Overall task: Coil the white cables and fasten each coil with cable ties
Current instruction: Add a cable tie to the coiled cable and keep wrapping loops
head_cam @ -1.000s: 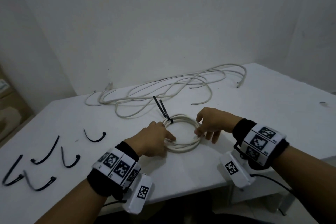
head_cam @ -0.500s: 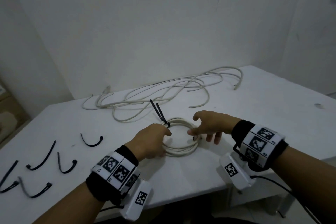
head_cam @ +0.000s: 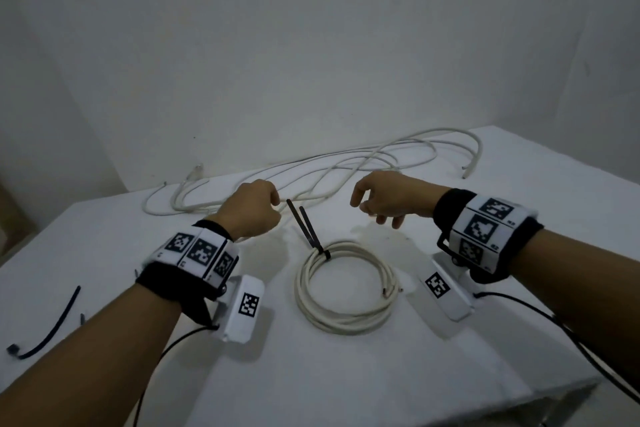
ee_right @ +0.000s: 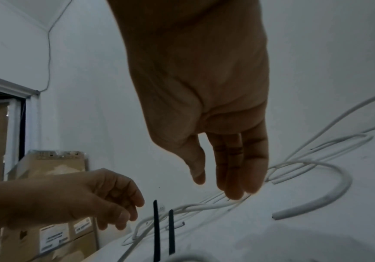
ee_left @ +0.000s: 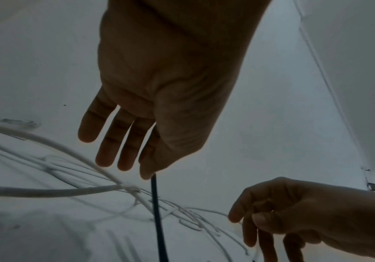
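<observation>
A coil of white cable [head_cam: 346, 291] lies flat on the white table [head_cam: 346, 381], free of both hands. Two black cable ties [head_cam: 320, 250] bind it at its far side, and their tails [head_cam: 299, 224] stick up. Beyond the coil my left hand [head_cam: 266, 208] hovers with relaxed fingers and holds nothing; one tie tail [ee_left: 157, 212] ends right at its fingertips [ee_left: 123, 163]. My right hand [head_cam: 374, 210] hangs empty in the air to the right, fingers [ee_right: 233, 177] loose. Loose white cables [head_cam: 311, 173] sprawl at the back of the table.
Spare black cable ties [head_cam: 52, 326] lie near the table's left edge. White walls [head_cam: 311, 62] close in behind the table. Cardboard boxes [ee_right: 54, 230] stand off the table's left side. The table's front right corner [head_cam: 588, 385] is close.
Both hands let go of the coil, rose and moved back toward the loose cables. The coil stays on the table.
</observation>
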A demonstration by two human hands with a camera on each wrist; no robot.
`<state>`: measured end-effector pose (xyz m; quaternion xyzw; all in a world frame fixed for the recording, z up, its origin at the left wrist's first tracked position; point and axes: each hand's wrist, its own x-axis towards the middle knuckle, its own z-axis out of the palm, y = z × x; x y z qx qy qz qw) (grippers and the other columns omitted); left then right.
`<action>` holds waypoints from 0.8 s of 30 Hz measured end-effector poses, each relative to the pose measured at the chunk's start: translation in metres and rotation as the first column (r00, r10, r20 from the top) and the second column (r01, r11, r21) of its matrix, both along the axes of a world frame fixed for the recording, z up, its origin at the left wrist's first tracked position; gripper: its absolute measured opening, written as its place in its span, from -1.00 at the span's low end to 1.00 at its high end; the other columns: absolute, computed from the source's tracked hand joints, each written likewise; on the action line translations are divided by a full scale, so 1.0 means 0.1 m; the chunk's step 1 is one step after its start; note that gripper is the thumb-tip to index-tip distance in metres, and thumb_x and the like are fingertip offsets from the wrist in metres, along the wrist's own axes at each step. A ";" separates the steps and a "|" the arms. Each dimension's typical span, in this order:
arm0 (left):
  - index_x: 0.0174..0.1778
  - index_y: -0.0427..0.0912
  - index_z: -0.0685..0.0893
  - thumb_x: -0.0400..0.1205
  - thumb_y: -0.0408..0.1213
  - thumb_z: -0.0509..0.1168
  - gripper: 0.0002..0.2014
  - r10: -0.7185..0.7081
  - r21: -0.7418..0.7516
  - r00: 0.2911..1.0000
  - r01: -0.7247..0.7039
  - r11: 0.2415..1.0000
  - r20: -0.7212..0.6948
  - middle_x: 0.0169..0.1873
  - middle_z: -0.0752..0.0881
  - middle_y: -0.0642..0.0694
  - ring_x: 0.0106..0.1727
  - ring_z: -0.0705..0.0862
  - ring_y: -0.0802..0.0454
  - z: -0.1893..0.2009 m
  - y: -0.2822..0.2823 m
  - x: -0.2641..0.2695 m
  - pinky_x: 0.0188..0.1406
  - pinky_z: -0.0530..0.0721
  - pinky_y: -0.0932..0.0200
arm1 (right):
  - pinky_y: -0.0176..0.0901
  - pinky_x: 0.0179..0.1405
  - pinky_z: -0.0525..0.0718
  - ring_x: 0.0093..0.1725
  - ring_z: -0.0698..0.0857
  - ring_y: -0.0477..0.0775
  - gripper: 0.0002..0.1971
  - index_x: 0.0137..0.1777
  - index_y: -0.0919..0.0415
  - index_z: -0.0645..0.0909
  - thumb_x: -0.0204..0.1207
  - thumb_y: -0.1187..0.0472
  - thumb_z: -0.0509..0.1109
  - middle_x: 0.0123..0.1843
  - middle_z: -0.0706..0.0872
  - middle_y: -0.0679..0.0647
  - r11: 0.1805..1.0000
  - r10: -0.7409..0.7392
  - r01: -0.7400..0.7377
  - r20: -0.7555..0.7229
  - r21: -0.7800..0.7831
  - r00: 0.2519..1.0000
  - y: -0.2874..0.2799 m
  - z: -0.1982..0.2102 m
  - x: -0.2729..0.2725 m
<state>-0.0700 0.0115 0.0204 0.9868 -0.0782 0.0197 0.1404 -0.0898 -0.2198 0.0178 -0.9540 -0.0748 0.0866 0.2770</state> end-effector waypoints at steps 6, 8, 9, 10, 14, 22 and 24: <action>0.22 -0.17 0.61 0.55 -0.04 0.45 -0.59 -0.001 0.098 0.977 0.023 0.995 -0.213 0.09 0.66 -0.10 0.01 0.59 0.00 -0.12 0.11 0.51 -0.03 0.54 0.17 | -0.26 -0.53 0.62 -0.34 0.70 -0.01 -0.59 0.26 0.09 0.59 0.59 0.44 0.05 -0.17 0.68 0.10 0.999 0.040 -0.040 0.024 0.028 0.999 0.36 -0.03 0.89; 0.01 -0.17 0.68 0.58 -0.09 0.41 -0.77 -0.049 0.061 0.964 0.067 0.996 -0.262 -0.09 0.73 -0.05 -0.13 0.67 0.04 -0.21 0.14 0.62 -0.13 0.59 0.19 | -0.26 -0.51 0.62 -0.36 0.69 0.01 -0.49 0.38 0.04 0.52 0.56 0.47 0.01 -0.14 0.70 0.11 0.995 0.094 -0.094 -0.001 -0.012 0.996 0.51 -0.07 1.14; -0.09 -0.18 0.70 0.62 -0.15 0.38 -0.84 -0.079 0.031 0.959 0.091 0.995 -0.273 -0.18 0.77 -0.05 -0.23 0.70 0.07 -0.24 0.16 0.66 -0.20 0.62 0.22 | -0.27 -0.51 0.62 -0.36 0.69 0.01 -0.44 0.44 0.01 0.47 0.55 0.47 0.01 -0.14 0.70 0.10 0.990 0.130 -0.130 -0.023 -0.048 0.991 0.58 -0.10 1.23; -0.16 -0.16 0.70 0.65 -0.20 0.34 -0.86 -0.105 -0.001 0.957 0.109 0.994 -0.271 -0.26 0.78 -0.04 -0.32 0.70 0.10 -0.26 0.17 0.68 -0.28 0.63 0.25 | -0.27 -0.50 0.61 -0.37 0.69 0.00 -0.42 0.49 -0.02 0.43 0.55 0.47 0.03 -0.15 0.70 0.08 0.981 0.168 -0.172 -0.051 -0.094 0.985 0.65 -0.13 1.30; -0.20 -0.09 0.68 0.67 -0.26 0.30 -0.86 -0.127 -0.135 0.979 0.106 0.985 -0.161 -0.35 0.78 -0.02 -0.47 0.70 0.15 -0.17 0.21 0.72 -0.48 0.54 0.38 | -0.29 -0.55 0.56 -0.42 0.65 -0.04 -0.61 0.36 0.02 0.55 0.57 0.35 0.27 -0.26 0.67 0.03 0.942 0.243 -0.263 -0.119 -0.208 0.963 0.76 -0.21 1.44; -0.16 -0.11 0.72 0.68 -0.25 0.29 -0.86 -0.109 -0.427 0.971 0.194 0.883 0.215 -0.39 0.74 -0.02 -0.50 0.62 0.15 0.69 0.17 0.37 -0.39 0.62 0.29 | -0.14 -0.48 0.65 -0.26 0.79 0.23 -0.83 -0.05 0.20 0.60 0.64 0.14 0.23 -0.17 0.69 0.13 0.987 -0.042 0.094 0.360 -0.128 0.932 0.34 0.29 1.24; -0.15 -0.13 0.72 0.69 -0.27 0.27 -0.85 -0.108 -0.485 0.939 0.265 0.834 0.327 -0.40 0.72 -0.03 -0.54 0.59 0.21 0.95 0.12 0.17 -0.50 0.56 0.41 | 0.03 -0.40 0.77 -0.23 0.79 0.26 -0.80 -0.01 0.28 0.61 0.64 0.18 0.21 -0.12 0.71 0.20 0.990 -0.118 0.138 0.380 -0.026 0.918 0.18 0.50 1.12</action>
